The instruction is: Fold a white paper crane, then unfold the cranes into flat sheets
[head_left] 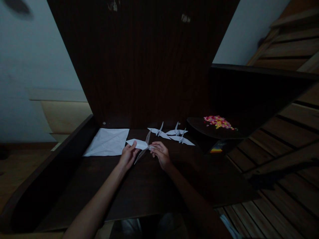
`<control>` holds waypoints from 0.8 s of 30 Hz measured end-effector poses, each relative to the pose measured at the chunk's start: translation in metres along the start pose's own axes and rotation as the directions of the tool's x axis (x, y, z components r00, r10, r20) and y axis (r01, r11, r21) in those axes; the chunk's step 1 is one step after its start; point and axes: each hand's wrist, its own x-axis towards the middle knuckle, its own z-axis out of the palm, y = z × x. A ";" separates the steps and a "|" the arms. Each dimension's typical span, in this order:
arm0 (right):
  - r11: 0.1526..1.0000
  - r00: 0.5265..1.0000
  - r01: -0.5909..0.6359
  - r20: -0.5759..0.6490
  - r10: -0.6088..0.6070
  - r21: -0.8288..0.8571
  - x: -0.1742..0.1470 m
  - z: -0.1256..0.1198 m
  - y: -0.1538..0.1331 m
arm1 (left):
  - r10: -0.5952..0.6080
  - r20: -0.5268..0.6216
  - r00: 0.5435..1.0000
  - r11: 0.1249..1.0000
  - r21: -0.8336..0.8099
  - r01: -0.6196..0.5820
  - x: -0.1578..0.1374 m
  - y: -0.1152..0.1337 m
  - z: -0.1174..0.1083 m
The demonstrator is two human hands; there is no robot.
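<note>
A white paper crane (141, 144) is held between my two hands above the dark desk (149, 186). My left hand (129, 155) pinches one wing, thumb on top. At the crane's other side, the fingers of my right hand (160, 153) close on the paper near its middle, partly hiding it. Two narrow points stick out, one up and one down toward me. Behind my right hand, three folded paper cranes lie on the desk: a left one (159, 132), a back one (176, 131) and a front one (182, 139). Left of my hands lies a creased white paper sheet (107, 142).
Small pink, red and yellow pieces (218, 121) are heaped on a raised dark shelf (196, 124) at the right. Under it shows a rainbow-coloured item (217, 147). A tall dark panel (147, 66) rises behind the desk, and a side board (47, 166) borders its left.
</note>
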 end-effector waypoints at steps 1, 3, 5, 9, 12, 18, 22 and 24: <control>1.000 1.000 0.012 -0.016 -0.012 -0.003 0.000 0.000 0.000 | -0.040 0.021 0.999 0.998 -0.042 0.040 0.000 0.000 0.000; 0.999 0.998 0.035 -0.042 -0.035 -0.016 0.000 -0.001 -0.001 | -0.103 0.056 0.993 0.987 -0.115 0.109 0.000 0.000 -0.001; 0.999 0.998 0.048 -0.044 -0.049 -0.025 0.000 -0.001 -0.001 | -0.131 0.069 0.989 0.977 -0.158 0.141 -0.001 0.000 0.000; 0.998 0.998 0.062 -0.030 -0.062 -0.011 0.000 -0.002 0.002 | -0.152 0.085 0.985 0.971 -0.174 0.165 -0.001 0.000 0.001; 0.994 0.992 0.103 -0.074 -0.106 -0.047 0.000 -0.003 0.004 | -0.134 0.040 0.990 0.990 -0.048 0.136 0.001 -0.004 0.000; 0.868 0.924 0.255 -0.157 -0.349 -0.427 -0.006 -0.005 -0.002 | 0.521 -0.161 0.838 0.717 0.615 -0.328 -0.007 0.000 -0.003; 0.744 0.886 0.310 -0.104 -0.452 -0.592 -0.013 -0.001 -0.004 | 0.649 0.388 0.655 0.256 0.699 -0.668 -0.022 0.005 0.001; 0.710 0.875 0.345 -0.064 -0.481 -0.614 -0.017 0.001 -0.004 | 0.588 0.575 0.568 0.097 0.648 -0.756 -0.027 0.002 0.004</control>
